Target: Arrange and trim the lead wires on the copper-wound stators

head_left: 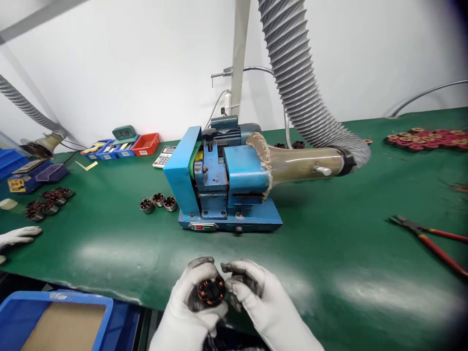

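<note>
My left hand (201, 297) wears a white glove with dark-stained fingertips. It is closed around a motor stator (211, 290), a round core with copper windings and a dark centre facing up. Just to the right of the stator is my right hand (248, 287), gloved the same way. Its fingers are loosely curled, with thumb and forefinger apart; nothing shows between them. Whether the thumb touches the stator's rim I cannot tell. Both hands are at the table's front edge, before a blue belt-driven machine (215, 180) with red and green buttons.
More stators (158, 199) stand left of the machine, others (49, 202) farther left near another person's gloved hand (18, 237). A grey hose (303, 78) joins the machine's right side. Red-handled cutters (420, 234) and a pile of reddish rings (427, 140) lie right. A blue tray (108, 312) is lower left.
</note>
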The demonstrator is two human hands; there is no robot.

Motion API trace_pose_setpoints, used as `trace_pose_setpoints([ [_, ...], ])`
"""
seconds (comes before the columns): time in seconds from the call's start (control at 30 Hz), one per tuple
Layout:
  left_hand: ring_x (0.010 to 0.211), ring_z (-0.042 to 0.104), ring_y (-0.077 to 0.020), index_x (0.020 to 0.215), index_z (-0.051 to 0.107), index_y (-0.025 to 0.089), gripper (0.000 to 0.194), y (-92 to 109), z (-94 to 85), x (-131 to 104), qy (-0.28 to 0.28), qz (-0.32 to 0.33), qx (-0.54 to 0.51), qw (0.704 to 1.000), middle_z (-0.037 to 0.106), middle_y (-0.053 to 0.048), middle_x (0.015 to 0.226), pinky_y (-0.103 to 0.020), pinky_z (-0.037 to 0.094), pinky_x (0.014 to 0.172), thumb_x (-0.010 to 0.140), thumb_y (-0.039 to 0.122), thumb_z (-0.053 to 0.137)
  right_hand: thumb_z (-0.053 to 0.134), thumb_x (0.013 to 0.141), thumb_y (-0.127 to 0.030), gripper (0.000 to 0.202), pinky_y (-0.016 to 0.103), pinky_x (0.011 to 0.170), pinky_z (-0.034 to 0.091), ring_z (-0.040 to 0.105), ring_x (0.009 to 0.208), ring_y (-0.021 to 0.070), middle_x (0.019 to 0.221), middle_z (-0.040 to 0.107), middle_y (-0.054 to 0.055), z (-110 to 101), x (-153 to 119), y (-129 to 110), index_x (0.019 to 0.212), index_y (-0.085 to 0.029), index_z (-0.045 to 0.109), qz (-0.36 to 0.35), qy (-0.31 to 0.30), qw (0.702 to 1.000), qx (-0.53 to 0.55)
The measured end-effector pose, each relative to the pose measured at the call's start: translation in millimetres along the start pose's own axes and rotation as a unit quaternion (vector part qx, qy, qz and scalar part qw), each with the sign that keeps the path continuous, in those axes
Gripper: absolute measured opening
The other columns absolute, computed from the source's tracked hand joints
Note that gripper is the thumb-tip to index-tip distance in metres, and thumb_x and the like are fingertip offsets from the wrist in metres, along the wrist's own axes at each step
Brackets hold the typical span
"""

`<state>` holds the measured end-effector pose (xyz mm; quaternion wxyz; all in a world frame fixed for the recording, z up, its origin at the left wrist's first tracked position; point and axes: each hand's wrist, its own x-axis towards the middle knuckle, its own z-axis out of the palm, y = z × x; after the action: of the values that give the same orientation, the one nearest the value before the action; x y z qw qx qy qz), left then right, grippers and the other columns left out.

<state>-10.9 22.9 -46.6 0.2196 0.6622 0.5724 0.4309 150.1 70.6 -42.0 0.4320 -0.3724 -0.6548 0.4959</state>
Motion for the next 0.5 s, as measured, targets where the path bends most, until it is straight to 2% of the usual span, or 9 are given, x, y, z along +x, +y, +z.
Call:
trace_pose_setpoints([
  [0.03, 0.102, 0.055, -0.0162, 0.1, 0.057, 0.019, 0.035, 3, -0.9, 2, -0.011, 0.018, -0.019, 1.0, 0.052, -0.007, 0.115, -0.023, 0.049, 0.084, 0.067, 0.008, 0.062, 0.045, 0.082, -0.025, 0.019, 0.026, 0.069, 0.043, 0.054, 0.075, 0.0147, 0.08, 0.056, 0.007, 0, 0, 0, 0.085, -0.015, 0.061, -0.031, 0.01, 0.999, -0.044],
  [0.1, 0.099, 0.056, -0.0141, 0.091, 0.058, 0.02, 0.026, 7, -3.7, 4, -0.001, 0.107, -0.032, 0.994, 0.053, -0.005, 0.109, -0.021, 0.049, 0.082, 0.069, 0.006, 0.059, 0.044, 0.082, -0.023, 0.02, 0.025, 0.067, 0.042, 0.053, 0.071, 0.0139, 0.075, 0.055, 0.006, 0, 1, -1, 0.081, -0.016, 0.062, -0.046, 0.0, 0.995, -0.092],
  [0.17, 0.1, 0.055, -0.0147, 0.102, 0.054, 0.023, 0.037, 9, -6.9, 4, 0.044, 0.164, 0.008, 0.985, 0.051, -0.005, 0.108, -0.024, 0.048, 0.084, 0.069, 0.01, 0.061, 0.043, 0.083, -0.025, 0.022, 0.025, 0.065, 0.041, 0.051, 0.068, 0.0136, 0.071, 0.053, 0.005, 0, 3, -4, 0.075, -0.015, 0.06, -0.01, -0.028, 0.997, -0.074],
  [0.23, 0.109, 0.049, -0.0185, 0.116, 0.046, 0.026, 0.057, 6, -10.0, 3, 0.045, 0.143, 0.073, 0.986, 0.048, -0.008, 0.115, -0.029, 0.046, 0.09, 0.065, 0.014, 0.067, 0.045, 0.083, -0.031, 0.023, 0.025, 0.063, 0.041, 0.051, 0.067, 0.0136, 0.071, 0.052, 0.005, 0, 6, -6, 0.072, -0.013, 0.056, 0.043, -0.052, 0.998, 0.0],
  [0.27, 0.11, 0.048, -0.0191, 0.118, 0.045, 0.025, 0.061, 5, -11.3, 3, 0.019, 0.117, 0.081, 0.99, 0.047, -0.008, 0.116, -0.029, 0.045, 0.091, 0.063, 0.015, 0.07, 0.045, 0.083, -0.033, 0.025, 0.025, 0.06, 0.041, 0.05, 0.065, 0.0133, 0.07, 0.051, 0.005, 0, 6, -6, 0.072, -0.013, 0.054, 0.065, -0.064, 0.995, 0.033],
  [0.33, 0.102, 0.053, -0.0157, 0.107, 0.052, 0.023, 0.048, 4, -13.3, 3, -0.05, 0.07, 0.023, 0.996, 0.053, -0.006, 0.107, -0.025, 0.047, 0.087, 0.062, 0.013, 0.069, 0.045, 0.083, -0.034, 0.026, 0.025, 0.059, 0.04, 0.049, 0.063, 0.0131, 0.068, 0.049, 0.004, 1, 7, -4, 0.07, -0.013, 0.052, 0.068, -0.064, 0.995, 0.031],
  [0.4, 0.092, 0.055, -0.0124, 0.091, 0.057, 0.019, 0.033, 5, -13.6, 6, -0.109, 0.026, -0.069, 0.991, 0.055, -0.003, 0.096, -0.021, 0.048, 0.082, 0.062, 0.007, 0.066, 0.042, 0.084, -0.03, 0.025, 0.027, 0.064, 0.04, 0.049, 0.067, 0.0143, 0.07, 0.05, 0.005, 4, 6, 0, 0.072, -0.013, 0.055, 0.026, -0.04, 0.998, -0.052],
  [0.47, 0.09, 0.055, -0.0108, 0.077, 0.059, 0.018, 0.019, 6, -11.4, 7, -0.136, 0.015, -0.087, 0.987, 0.054, -0.002, 0.094, -0.019, 0.048, 0.081, 0.064, 0.004, 0.061, 0.039, 0.085, -0.027, 0.026, 0.03, 0.07, 0.039, 0.049, 0.072, 0.0157, 0.074, 0.051, 0.007, 8, 5, 4, 0.074, -0.014, 0.058, -0.01, -0.014, 0.993, -0.12],
  [0.5, 0.091, 0.054, -0.0109, 0.077, 0.061, 0.018, 0.017, 5, -9.4, 7, -0.127, 0.031, -0.058, 0.99, 0.053, -0.003, 0.097, -0.019, 0.048, 0.081, 0.066, 0.004, 0.06, 0.039, 0.085, -0.027, 0.025, 0.03, 0.072, 0.04, 0.05, 0.074, 0.0161, 0.076, 0.052, 0.007, 10, 6, 7, 0.076, -0.014, 0.059, -0.002, -0.013, 0.993, -0.115],
])
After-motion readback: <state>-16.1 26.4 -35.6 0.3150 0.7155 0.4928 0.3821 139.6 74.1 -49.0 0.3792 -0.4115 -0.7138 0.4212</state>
